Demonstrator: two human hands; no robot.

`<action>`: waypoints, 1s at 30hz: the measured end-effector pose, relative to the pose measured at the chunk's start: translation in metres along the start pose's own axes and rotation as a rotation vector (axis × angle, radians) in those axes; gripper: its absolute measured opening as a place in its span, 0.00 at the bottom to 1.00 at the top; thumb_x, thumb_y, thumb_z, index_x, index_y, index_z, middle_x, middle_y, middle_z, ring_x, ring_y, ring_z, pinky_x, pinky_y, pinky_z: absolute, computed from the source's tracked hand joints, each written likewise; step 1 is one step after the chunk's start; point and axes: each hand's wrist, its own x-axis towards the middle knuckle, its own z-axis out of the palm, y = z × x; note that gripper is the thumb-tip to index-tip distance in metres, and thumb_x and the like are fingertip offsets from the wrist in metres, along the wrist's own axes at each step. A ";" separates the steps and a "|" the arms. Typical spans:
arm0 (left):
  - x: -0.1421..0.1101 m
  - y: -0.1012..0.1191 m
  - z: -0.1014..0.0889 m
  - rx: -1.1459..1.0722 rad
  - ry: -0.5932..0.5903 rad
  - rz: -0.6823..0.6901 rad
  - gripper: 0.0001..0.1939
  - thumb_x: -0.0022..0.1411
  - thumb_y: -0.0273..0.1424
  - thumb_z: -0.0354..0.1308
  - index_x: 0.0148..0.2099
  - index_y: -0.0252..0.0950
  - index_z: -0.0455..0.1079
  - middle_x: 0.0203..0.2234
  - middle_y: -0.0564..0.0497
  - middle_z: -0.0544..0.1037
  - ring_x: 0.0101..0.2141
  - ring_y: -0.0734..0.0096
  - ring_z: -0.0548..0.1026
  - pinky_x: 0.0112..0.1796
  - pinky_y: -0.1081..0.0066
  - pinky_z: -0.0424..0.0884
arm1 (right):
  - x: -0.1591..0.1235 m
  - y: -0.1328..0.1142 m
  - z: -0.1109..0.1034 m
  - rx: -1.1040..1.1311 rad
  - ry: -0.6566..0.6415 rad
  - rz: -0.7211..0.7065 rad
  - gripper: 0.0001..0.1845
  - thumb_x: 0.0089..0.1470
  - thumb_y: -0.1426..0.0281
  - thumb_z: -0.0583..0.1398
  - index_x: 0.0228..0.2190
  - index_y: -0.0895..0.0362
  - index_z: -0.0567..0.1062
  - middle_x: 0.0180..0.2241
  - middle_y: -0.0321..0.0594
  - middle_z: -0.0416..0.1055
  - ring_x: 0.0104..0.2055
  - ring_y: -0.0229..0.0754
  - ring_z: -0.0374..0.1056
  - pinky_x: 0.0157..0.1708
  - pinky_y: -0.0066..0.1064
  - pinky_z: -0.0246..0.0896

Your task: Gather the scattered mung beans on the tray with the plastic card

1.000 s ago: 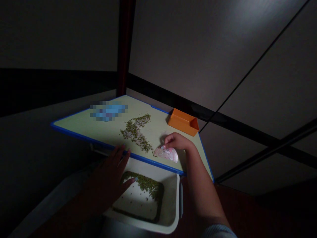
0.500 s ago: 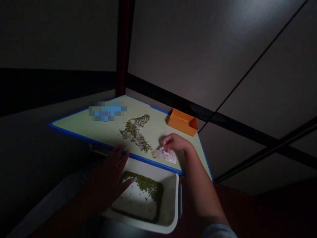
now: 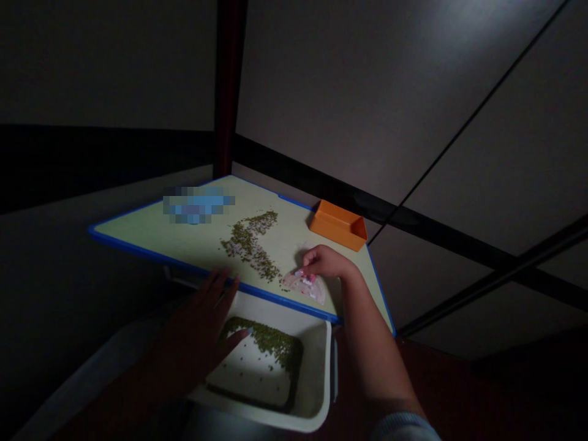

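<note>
My right hand (image 3: 327,263) pinches a pinkish half-round plastic piece (image 3: 304,285) with its edge on a pale, blue-edged table (image 3: 151,229), just right of a spread of small green beans (image 3: 250,244). My left hand (image 3: 202,331) lies with fingers stretched over the left rim of a white tray (image 3: 316,392) held below the table's near edge. More green beans (image 3: 271,343) are heaped at the tray's far side.
An orange box (image 3: 339,225) stands at the table's far right corner. A blurred blue patch (image 3: 198,204) lies at the far left of the table. A dark post (image 3: 226,86) rises behind the table. The surroundings are dim.
My right hand has slid the plastic piece a little to the left, toward the beans. My left hand and the tray have hardly moved.
</note>
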 end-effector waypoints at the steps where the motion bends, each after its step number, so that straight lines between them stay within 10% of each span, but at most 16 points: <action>1: 0.000 0.000 0.000 -0.006 -0.004 -0.003 0.43 0.62 0.56 0.42 0.68 0.31 0.47 0.64 0.33 0.60 0.64 0.45 0.58 0.54 0.53 0.68 | 0.000 0.000 0.000 -0.006 0.007 0.004 0.12 0.46 0.67 0.66 0.18 0.59 0.73 0.17 0.32 0.71 0.21 0.33 0.63 0.27 0.27 0.55; 30: 0.002 0.001 -0.001 0.016 0.045 0.025 0.43 0.62 0.56 0.41 0.66 0.27 0.52 0.62 0.29 0.63 0.62 0.42 0.62 0.50 0.52 0.71 | 0.002 0.008 -0.003 0.045 0.025 -0.021 0.14 0.45 0.63 0.67 0.19 0.60 0.72 0.17 0.33 0.70 0.21 0.33 0.62 0.26 0.27 0.55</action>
